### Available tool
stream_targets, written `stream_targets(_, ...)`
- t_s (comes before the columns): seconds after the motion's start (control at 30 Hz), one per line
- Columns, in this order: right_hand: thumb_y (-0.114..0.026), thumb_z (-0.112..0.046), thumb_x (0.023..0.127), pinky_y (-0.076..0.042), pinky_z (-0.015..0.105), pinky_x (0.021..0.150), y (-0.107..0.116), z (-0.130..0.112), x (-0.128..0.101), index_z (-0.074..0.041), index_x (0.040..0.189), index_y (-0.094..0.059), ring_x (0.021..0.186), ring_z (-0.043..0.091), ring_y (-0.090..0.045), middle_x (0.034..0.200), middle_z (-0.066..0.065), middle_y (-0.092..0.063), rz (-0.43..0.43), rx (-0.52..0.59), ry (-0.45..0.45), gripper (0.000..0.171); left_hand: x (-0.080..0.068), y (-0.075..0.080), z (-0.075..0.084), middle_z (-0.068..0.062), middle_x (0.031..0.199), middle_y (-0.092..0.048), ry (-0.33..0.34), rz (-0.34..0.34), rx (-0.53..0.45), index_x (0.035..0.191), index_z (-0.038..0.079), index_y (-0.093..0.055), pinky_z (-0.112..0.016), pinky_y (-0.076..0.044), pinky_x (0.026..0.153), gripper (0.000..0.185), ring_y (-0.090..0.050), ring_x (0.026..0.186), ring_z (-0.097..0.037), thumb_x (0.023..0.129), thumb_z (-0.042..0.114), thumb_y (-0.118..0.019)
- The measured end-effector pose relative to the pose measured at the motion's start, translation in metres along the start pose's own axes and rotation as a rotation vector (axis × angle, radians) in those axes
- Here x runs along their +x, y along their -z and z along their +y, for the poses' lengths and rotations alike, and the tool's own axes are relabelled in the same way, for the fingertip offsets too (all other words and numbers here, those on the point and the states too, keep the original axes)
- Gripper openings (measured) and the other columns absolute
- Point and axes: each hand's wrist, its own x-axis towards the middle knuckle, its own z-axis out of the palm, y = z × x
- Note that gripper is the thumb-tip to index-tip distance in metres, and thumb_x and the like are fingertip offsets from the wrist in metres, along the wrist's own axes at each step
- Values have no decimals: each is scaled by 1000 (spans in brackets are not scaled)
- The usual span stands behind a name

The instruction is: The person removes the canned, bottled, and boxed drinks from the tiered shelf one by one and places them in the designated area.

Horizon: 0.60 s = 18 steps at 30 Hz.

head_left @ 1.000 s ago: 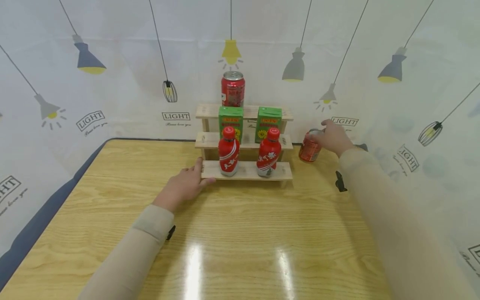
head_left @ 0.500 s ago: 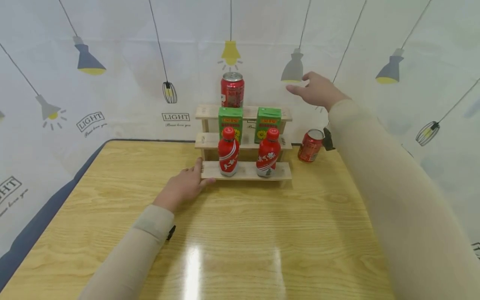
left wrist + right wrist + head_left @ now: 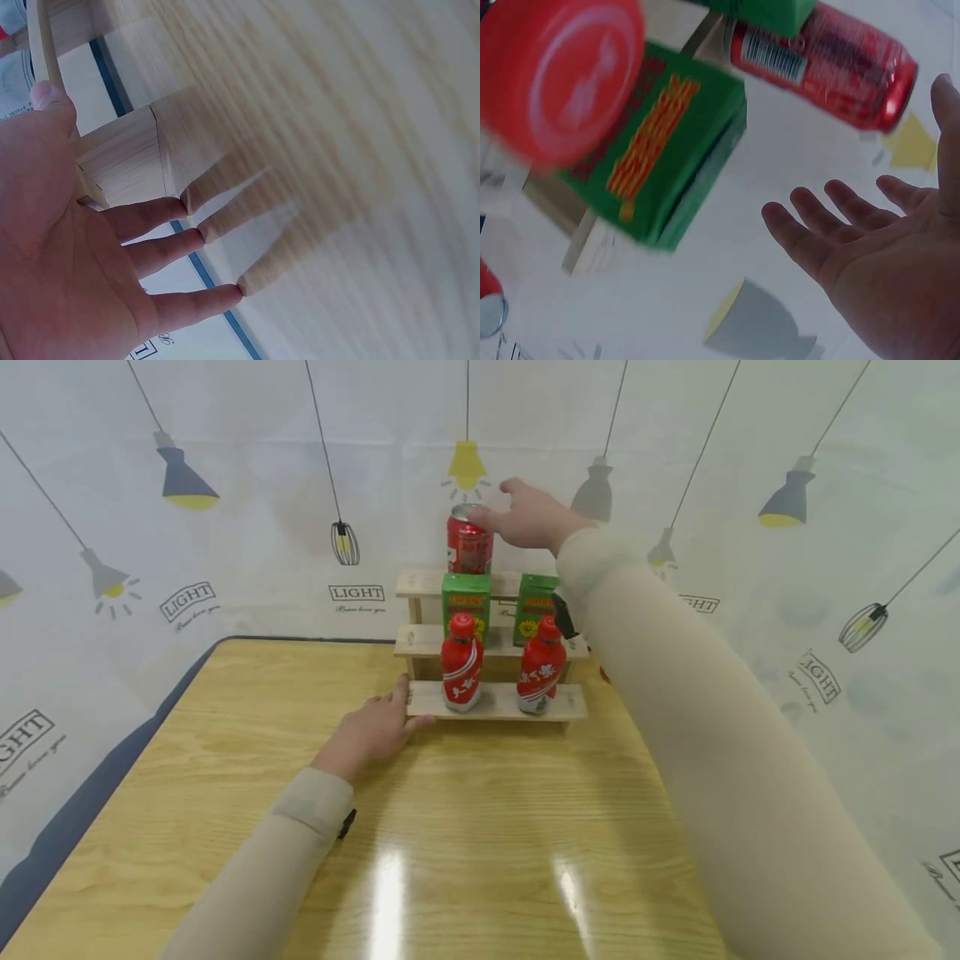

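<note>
A three-step wooden rack [image 3: 566, 700] stands at the back of the table. At its lower left end, my left hand [image 3: 371, 731] has its thumb against the bottom step's edge; in the left wrist view the fingers [image 3: 199, 304] reach straight down to the tabletop. My right hand [image 3: 532, 517] is beside a red soda can [image 3: 471, 550] on the top step. In the right wrist view its fingers are spread and apart from that can [image 3: 825, 64]. Two green drink cartons [image 3: 467, 597] [image 3: 534, 602] occupy the middle step, two red bottles [image 3: 462, 664] [image 3: 542, 668] the bottom one.
Another red can [image 3: 604, 676] is on the table right of the rack, almost wholly hidden by the right sleeve [image 3: 675, 668]. A curtain printed with lamps [image 3: 285, 527] hangs behind the table [image 3: 465, 827].
My right hand has let go of the can on the table, risen, and moved left to the can on the top step. The left hand stays at the rack's end.
</note>
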Motion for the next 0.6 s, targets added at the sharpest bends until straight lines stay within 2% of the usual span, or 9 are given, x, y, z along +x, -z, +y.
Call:
stream_targets(0.13, -48, -71, 103, -28, 42, 136, -14, -15, 12, -20, 173, -1, 165, 23, -27, 180, 4, -22, -5, 46, 22, 99, 0, 0, -1, -28, 165, -44, 5, 8, 7, 172, 9, 3, -69, -37, 124, 104, -38, 155, -51, 103, 79, -33)
stream_targets(0.3, -56, -62, 104, -35, 36, 132, -28, -19, 19, -15, 172, -6, 156, 22, -41, 173, 7, -37, -5, 105, 39, 97, 0, -1, -3, -27, 166, -43, 3, -3, 7, 172, 9, 5, -69, -37, 124, 106, -38, 156, -51, 102, 81, -31)
stream_targets(0.4, -62, -58, 103, -40, 35, 128, -31, -17, 22, -15, 171, -17, 150, 20, -47, 168, 5, -44, 15, 171, 40, 92, 1, -3, -4, -27, 165, -44, 0, -5, 8, 172, 9, 5, -69, -37, 124, 107, -37, 156, -51, 101, 82, -30)
stream_targets(0.53, -71, -53, 98, -51, 31, 108, -31, -9, 25, -17, 163, -36, 126, 17, -56, 153, 2, -55, 62, 270, 37, 81, 2, -2, -4, -27, 164, -45, 2, 4, 9, 172, 9, 5, -70, -37, 124, 108, -38, 155, -52, 101, 82, -30)
stream_targets(0.6, -74, -52, 96, -52, 30, 94, -30, -4, 25, -18, 159, -42, 114, 17, -55, 147, 1, -58, 77, 298, 20, 77, 1, -2, -2, -27, 164, -46, 4, 3, 2, 172, 10, 5, -70, -37, 124, 107, -38, 155, -52, 101, 82, -31)
